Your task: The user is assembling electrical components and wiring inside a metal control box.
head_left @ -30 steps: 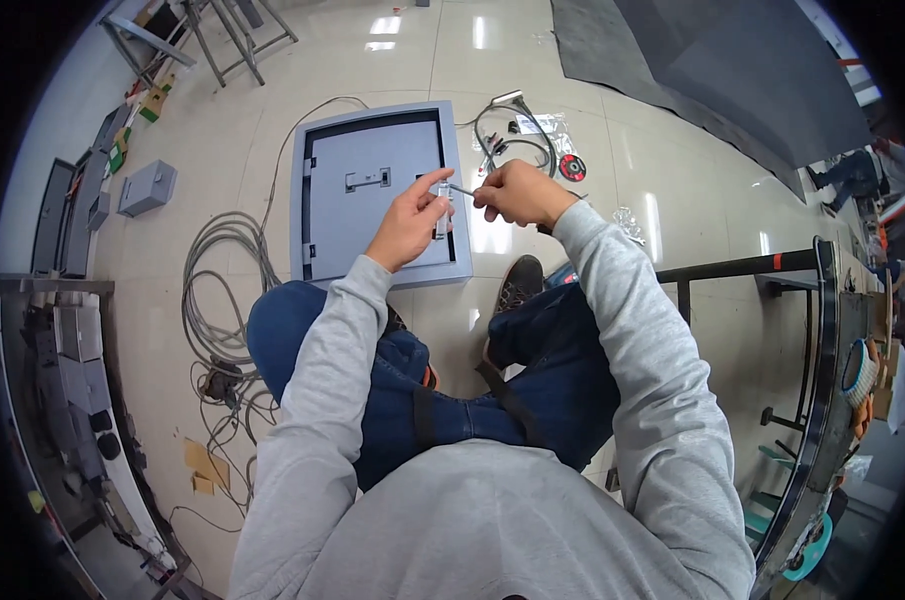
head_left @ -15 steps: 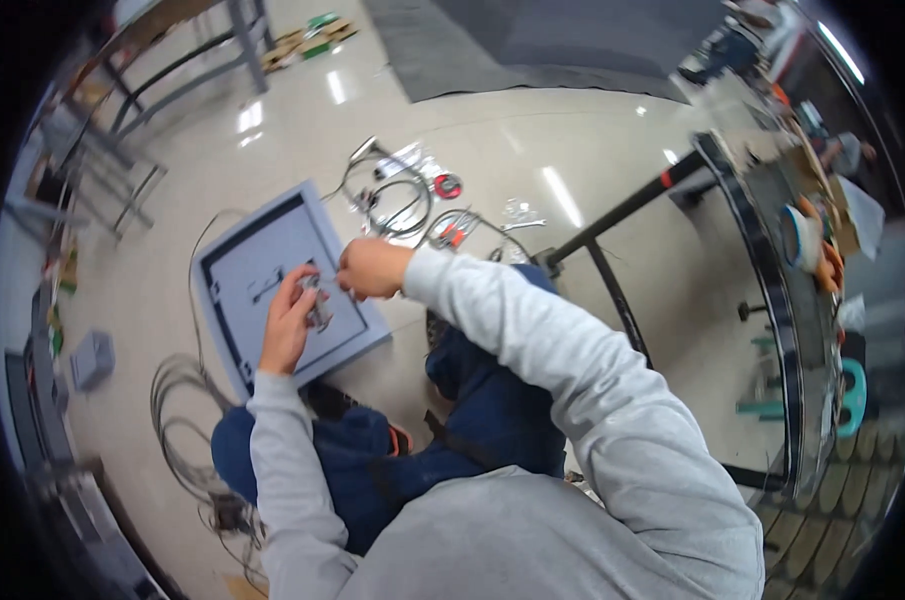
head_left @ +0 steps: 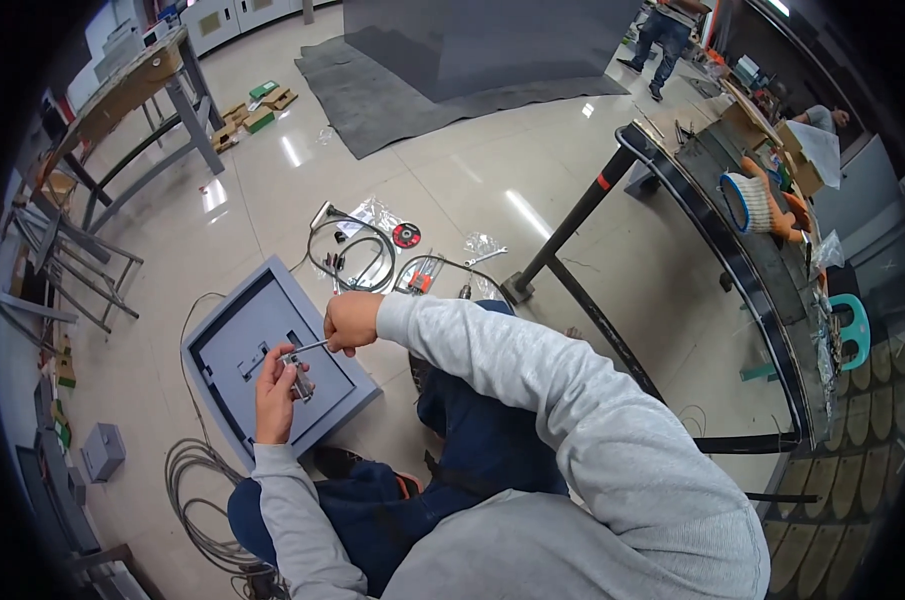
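My left hand [head_left: 274,400] is closed around a small silvery metal fitting [head_left: 303,386], held above a grey metal panel [head_left: 344,408] with a raised rim. Its exact kind is hard to make out. My right hand [head_left: 352,322] grips a thin metal rod [head_left: 310,347], like a screwdriver shaft or hex key. The rod runs left from the right fist, and its far end meets the fitting at my left fingertips. The panel lies on the floor in front of my knees, with a small slotted cutout in its middle.
Beyond my right hand lie a looped cable [head_left: 392,262], a red disc [head_left: 406,235], red-handled pliers [head_left: 419,282] and a wrench [head_left: 488,256]. A black steel frame [head_left: 582,215] stands at right, with a glove [head_left: 754,205] on its top. Coiled cables [head_left: 177,470] lie left. A person [head_left: 664,45] stands far right.
My right hand has drawn slightly down and left, and the rod now shows between both hands. My left hand with the fitting sits lower in the picture. The whole view has shifted.
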Tool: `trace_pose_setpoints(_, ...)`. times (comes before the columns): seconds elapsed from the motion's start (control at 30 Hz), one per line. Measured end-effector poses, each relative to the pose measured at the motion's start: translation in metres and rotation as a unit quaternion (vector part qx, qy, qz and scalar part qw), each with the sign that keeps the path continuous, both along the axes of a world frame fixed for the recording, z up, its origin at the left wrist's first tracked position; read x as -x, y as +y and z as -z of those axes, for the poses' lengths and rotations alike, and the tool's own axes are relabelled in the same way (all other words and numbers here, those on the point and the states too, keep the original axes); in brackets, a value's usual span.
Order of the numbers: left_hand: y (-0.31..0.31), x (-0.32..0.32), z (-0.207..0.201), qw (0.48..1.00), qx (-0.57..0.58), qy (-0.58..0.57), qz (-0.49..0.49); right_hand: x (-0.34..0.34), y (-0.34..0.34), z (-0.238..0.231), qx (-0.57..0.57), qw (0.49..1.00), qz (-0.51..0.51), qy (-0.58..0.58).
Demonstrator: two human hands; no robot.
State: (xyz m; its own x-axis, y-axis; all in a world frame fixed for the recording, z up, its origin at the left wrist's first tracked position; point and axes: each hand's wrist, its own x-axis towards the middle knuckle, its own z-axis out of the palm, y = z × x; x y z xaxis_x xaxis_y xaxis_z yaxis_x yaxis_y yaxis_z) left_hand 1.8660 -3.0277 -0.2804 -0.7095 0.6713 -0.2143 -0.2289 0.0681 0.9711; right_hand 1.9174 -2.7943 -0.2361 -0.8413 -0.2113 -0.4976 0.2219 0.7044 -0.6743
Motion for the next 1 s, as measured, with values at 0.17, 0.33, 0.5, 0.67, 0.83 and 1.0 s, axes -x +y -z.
trace_pose_setpoints(0.17,0.005,0.000,0.000,1.000,0.012,-0.001,-0.005,0.010,0.000,0.015,-0.113,0.987,-0.032,0.113)
trace_pose_setpoints(0.33,0.008,-0.004,-0.001,1.000,0.026,0.003,-0.004,0.009,0.004,0.017,-0.134,0.980,-0.009,0.148)
trace_pose_setpoints(0.5,0.002,0.002,0.013,1.000,0.005,-0.014,-0.003,0.011,-0.011,0.020,-0.227,0.960,0.036,0.162)
trace_pose_setpoints(0.67,0.014,-0.003,0.014,0.999,0.023,0.020,0.007,0.007,0.010,0.001,-0.166,0.978,0.005,0.123)
trace_pose_setpoints(0.83,0.024,-0.006,0.006,0.999,0.017,0.028,-0.014,0.016,0.014,-0.013,-0.180,0.976,-0.021,0.118)
trace_pose_setpoints(1.0,0.063,0.007,0.007,1.000,-0.009,0.013,-0.019,0.025,0.064,-0.012,-0.017,0.999,0.007,-0.034)
